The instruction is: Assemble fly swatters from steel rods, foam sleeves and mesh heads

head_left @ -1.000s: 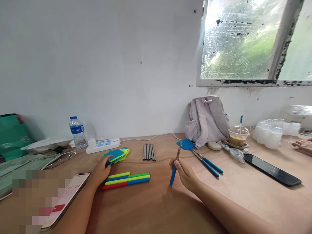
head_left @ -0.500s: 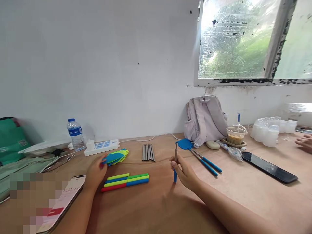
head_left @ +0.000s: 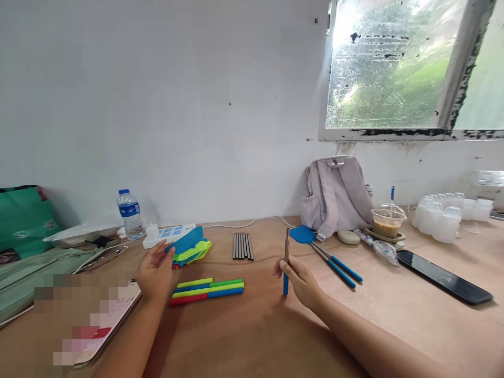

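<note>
Left hand (head_left: 156,269): grasping one blue mesh panel (head_left: 188,241), pinched by its left edge between thumb and fingers, held tilted over the pile.
Pile of mesh panels (head_left: 196,254): yellow-green on top, blue and red beneath; left of centre on the counter (head_left: 252,338), near side of the power strip (head_left: 169,234).
Right hand (head_left: 298,279): fingers closed around one metal rod (head_left: 287,247) with a blue handle (head_left: 285,284), upright, handle end down; contact with the counter cannot be told.
Coloured tubes (head_left: 226,289): yellow, blue, green and red, laid together in rows between the two hands.
Bare metal rods (head_left: 243,247): side by side, centre, far side of the coloured tubes.
Blue swatters (head_left: 335,264): two blue-handled shafts, lying right of the right hand, heads at the far end, near the backpack (head_left: 334,197).
Black phone (head_left: 443,276): flat, right.
Water bottle (head_left: 129,215): upright, far left.
</note>
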Motion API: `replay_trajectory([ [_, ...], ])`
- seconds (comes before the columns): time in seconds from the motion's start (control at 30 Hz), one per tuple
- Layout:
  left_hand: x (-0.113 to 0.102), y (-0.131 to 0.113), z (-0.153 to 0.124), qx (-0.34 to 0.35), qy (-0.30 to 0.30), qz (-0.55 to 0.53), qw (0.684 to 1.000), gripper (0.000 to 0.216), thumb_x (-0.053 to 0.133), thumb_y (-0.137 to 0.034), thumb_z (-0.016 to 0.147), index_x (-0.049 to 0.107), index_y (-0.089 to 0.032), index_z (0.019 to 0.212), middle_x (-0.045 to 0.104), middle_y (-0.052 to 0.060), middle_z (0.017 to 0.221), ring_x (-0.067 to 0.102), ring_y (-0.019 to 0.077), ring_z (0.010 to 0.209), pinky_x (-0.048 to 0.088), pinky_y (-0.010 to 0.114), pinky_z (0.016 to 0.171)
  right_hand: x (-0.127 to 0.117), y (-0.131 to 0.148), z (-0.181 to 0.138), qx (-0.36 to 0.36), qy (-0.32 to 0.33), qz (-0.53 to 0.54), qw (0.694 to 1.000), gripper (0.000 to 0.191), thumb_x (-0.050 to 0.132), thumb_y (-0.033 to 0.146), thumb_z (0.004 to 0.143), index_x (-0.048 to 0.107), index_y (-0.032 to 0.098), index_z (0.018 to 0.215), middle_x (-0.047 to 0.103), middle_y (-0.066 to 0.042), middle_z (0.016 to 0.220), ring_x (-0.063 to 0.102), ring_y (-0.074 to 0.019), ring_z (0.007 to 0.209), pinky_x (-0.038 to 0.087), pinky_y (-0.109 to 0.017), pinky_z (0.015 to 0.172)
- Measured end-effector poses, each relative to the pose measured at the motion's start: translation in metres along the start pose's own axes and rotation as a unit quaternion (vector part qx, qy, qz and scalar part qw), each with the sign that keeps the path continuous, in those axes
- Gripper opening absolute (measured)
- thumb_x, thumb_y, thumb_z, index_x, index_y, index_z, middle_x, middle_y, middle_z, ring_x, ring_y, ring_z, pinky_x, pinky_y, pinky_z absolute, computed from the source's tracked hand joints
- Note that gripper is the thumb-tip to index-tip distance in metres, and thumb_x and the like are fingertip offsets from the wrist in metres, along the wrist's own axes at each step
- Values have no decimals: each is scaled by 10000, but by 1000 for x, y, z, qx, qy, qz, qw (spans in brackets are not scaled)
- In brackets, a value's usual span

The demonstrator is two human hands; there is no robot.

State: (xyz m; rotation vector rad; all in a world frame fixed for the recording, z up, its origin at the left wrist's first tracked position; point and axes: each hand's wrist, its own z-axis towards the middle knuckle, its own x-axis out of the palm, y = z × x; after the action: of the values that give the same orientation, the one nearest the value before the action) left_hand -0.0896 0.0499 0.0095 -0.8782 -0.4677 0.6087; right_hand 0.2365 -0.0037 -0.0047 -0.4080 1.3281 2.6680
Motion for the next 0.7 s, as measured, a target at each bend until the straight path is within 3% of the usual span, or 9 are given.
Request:
replay_trajectory([
  [0.07,10,-9,-6,-37,-47,-105,993,437,701,-275,580,575,-184,989,605,31,921,607,162,800,514,321,749,2,1,0,6,14,-14,1000,358,338,421,886,546,171,735,577,-32,699,548,-141,671,439,-266,645],
  [0.13,19,-20,-14,-84,-51,-188,977,458,717,-206,547,569,-200,981,581,-9,861,598,116,724,526,270,675,5,1,0,10,31,-32,999,364,322,417,893,551,170,755,585,-31,712,552,-138,675,438,-263,644],
  [0.23,30,-34,-28,-177,21,-260,949,447,670,-106,568,571,-227,987,563,-38,799,588,75,675,513,201,606,8,-1,-2,6,56,-62,996,365,301,408,903,554,173,783,592,-27,725,557,-134,689,436,-257,646],
  [0.37,41,-44,-43,-286,122,-278,909,347,567,-53,585,597,-183,905,592,-16,786,583,82,616,477,179,497,8,-2,-4,9,70,-77,994,368,243,384,920,529,180,812,573,-5,651,554,-121,615,424,-242,591],
  [0.47,44,-44,-52,-298,142,-283,901,341,524,-55,549,600,-171,861,595,-27,751,541,69,536,406,157,410,2,1,-5,8,69,-111,991,318,232,341,923,508,189,888,566,-3,676,531,-117,580,405,-237,559],
  [0.57,45,-43,-57,-287,125,-274,909,350,513,-46,508,593,-181,820,545,-73,639,466,32,456,358,129,400,-5,6,-4,-1,87,-198,976,228,297,306,904,494,213,973,583,-17,773,542,-145,676,398,-250,596],
  [0.7,46,-45,-62,-280,137,-279,908,197,526,-44,474,534,-161,631,440,-94,509,395,22,418,338,128,400,-13,8,-1,-11,103,-258,960,237,334,321,894,481,241,1062,607,-24,854,564,-174,761,394,-262,632],
])
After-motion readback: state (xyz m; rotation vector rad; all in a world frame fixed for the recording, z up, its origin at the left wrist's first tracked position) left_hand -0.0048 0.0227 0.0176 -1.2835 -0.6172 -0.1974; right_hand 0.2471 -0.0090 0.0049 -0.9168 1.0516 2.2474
